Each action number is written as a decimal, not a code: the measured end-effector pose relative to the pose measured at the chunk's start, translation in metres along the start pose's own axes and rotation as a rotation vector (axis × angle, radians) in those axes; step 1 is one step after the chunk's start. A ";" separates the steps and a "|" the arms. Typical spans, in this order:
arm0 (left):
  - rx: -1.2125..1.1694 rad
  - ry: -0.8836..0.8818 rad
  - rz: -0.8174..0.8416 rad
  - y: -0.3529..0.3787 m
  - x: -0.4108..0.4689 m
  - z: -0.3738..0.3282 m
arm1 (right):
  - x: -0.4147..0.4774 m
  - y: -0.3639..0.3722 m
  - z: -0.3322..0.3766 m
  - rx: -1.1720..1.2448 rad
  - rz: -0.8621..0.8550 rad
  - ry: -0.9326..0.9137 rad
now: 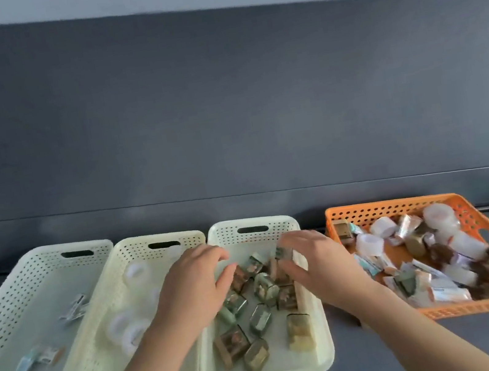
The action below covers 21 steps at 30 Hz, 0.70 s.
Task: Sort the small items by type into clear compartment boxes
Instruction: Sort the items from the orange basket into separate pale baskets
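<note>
Head view, the only one supplied. Landmark: the tin basket point(325, 333), a pale perforated basket holding a dozen or so small decorated tins point(260, 318). The step in hand is judged to be placing tins into this basket, with sorting well under way but not finished. Immediately left of the tin basket and touching it stands a second pale basket point(131, 252) with clear tape rolls point(121, 325). Further left again, a third pale basket point(39, 261) holds a few flat sachets point(24, 368). To the right of the tin basket, apart from it, an orange basket point(402, 206) is still heaped with mixed small items point(441, 249): rolls, sachets and tins together. The left hand point(190, 278) hangs over the tin basket's left wall, fingers loosely curled, with nothing seen in it. The right hand point(316, 257) is over the basket's far right corner. A blurred tin shows right at its fingertips, but whether it is gripped or already let go cannot be told. The sorted tins lie directly under and between both hands. The next move probably calls for a reach rightward into the orange basket, picking one type cleanly out of the jumble.
</note>
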<state>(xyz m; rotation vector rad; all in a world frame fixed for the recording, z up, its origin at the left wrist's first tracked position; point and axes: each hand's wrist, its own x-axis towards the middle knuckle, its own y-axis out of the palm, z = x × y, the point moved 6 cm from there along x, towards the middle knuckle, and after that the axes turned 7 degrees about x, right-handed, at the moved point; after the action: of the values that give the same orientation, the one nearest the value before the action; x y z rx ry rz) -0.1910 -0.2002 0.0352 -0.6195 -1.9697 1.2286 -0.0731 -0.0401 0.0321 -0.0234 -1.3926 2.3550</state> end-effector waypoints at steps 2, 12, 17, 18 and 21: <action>-0.045 0.058 0.009 0.011 0.015 -0.035 | -0.017 -0.027 -0.030 -0.014 -0.049 0.069; -0.241 0.201 0.192 0.100 0.074 -0.197 | -0.096 -0.130 -0.193 0.037 -0.190 0.388; -0.225 0.190 0.263 0.144 0.096 -0.237 | -0.097 -0.154 -0.257 0.037 -0.161 0.454; -0.211 0.179 0.273 0.151 0.100 -0.241 | -0.093 -0.156 -0.268 0.032 -0.148 0.450; -0.136 0.142 0.295 0.164 0.105 -0.241 | -0.074 -0.157 -0.288 0.006 -0.086 0.419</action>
<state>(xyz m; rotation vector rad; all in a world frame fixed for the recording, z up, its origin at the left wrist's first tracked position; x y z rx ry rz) -0.0647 0.0789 -0.0102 -1.0681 -1.9001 1.1904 0.1085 0.2412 0.0060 -0.4212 -1.1559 2.1252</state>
